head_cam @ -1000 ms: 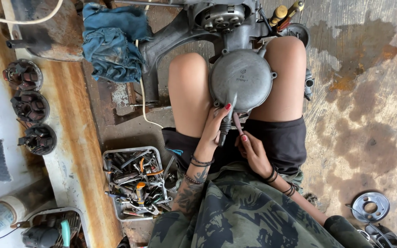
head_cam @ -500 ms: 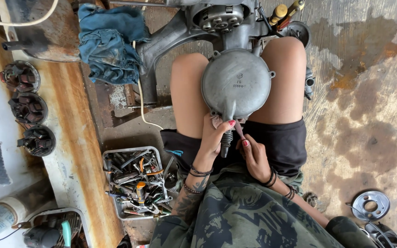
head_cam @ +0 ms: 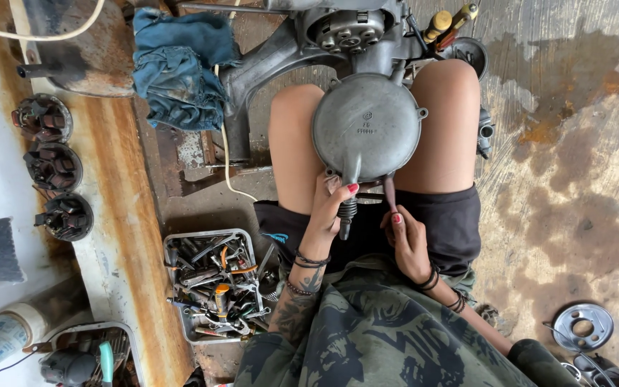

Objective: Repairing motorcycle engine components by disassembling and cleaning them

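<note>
Seated on the floor (head_cam: 567, 179), with a round grey metal cover (head_cam: 370, 129) resting across both bare thighs, narrow neck pointing back toward the lap.

Left hand (head_cam: 329, 211) at the neck of the cover, fingers (head_cam: 351, 189) curled shut around a black ribbed sleeve (head_cam: 346, 215) that hangs out of it. Right hand (head_cam: 408, 240) just beside, fingers pinched closed on a thin reddish rod (head_cam: 389, 197) running up under the cover's rim.

Compared with a second ago: cover turned a little, so the neck now points straight down instead of slanting toward the left knee, and sits fuller and flatter to the camera. Both hands kept to the same spot, grips unchanged. Judging from that, only the part squared up; work at the neck goes on.

Around: blue rag (head_cam: 180, 64) and grey engine casing (head_cam: 338, 29) past the knees, tray of tools (head_cam: 173, 247) by the left hip, three dark wound coils (head_cam: 53, 168) on the pale ledge, a round metal disc (head_cam: 582, 326) on the stained floor at right.
</note>
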